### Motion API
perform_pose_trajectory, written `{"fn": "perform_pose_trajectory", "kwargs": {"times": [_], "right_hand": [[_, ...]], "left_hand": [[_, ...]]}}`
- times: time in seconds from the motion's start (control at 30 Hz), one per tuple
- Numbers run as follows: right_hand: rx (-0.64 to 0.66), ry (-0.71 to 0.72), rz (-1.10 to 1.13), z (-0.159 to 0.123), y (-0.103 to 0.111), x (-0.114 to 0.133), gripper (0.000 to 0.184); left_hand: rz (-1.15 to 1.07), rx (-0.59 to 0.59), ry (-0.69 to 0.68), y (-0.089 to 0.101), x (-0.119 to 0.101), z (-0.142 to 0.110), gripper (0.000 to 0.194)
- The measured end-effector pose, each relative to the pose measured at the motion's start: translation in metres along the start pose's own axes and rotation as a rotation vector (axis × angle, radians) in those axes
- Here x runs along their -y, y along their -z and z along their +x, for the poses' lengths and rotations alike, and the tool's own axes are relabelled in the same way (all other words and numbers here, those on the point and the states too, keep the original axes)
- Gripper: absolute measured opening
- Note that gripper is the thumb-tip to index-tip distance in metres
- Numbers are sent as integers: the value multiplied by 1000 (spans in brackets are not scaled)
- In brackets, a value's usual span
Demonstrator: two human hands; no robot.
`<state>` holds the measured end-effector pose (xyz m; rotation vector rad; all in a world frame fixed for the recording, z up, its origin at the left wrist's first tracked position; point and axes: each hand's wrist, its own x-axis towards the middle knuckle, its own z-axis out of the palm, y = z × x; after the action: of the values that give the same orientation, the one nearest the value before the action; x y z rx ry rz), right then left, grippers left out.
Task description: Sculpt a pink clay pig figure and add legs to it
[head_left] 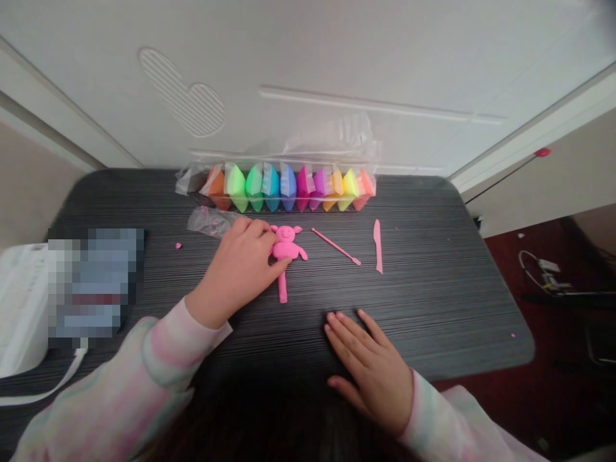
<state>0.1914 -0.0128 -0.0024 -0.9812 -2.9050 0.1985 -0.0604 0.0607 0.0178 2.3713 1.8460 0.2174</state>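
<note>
A pink clay pig figure (285, 250) lies on the dark table, with a head, two ears, a round body, an arm at its right and one long leg pointing down. My left hand (243, 266) grips it from the left side, fingers at the upper left and thumb across its lower body, hiding that side. Palm down, my right hand (368, 366) rests flat on the table near the front edge with its fingers spread, holding nothing. To the right of the figure lie a thin pink modelling stick (335, 246) and a pink plastic knife (378, 246).
A row of wrapped clay blocks (287, 187) in several colours stands at the back by the white panel. Clear plastic wrap (212, 221) and a pink clay crumb (178, 246) lie to the left. A blurred-out device (99, 282) and white cable (62, 385) occupy the left side.
</note>
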Motion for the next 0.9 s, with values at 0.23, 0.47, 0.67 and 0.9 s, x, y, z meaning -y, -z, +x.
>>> {"fn": "perform_pose_trajectory", "kwargs": {"times": [0.23,0.47,0.67,0.9], "right_hand": [[19,-54,-1,2,2,-15,56],[41,-73,-8,4,2,-13,58],[46,-62,-11,7,4,-16,57],[68,-55,-20,10,6,-20,57]], "left_hand": [[-46,-109,26,-3,3,-5,36],[-92,-250,107,-8,3,-14,26],[-151,-299,130,-8,4,-17,21],[-184,-316,139,-5,3,-18,18]]}}
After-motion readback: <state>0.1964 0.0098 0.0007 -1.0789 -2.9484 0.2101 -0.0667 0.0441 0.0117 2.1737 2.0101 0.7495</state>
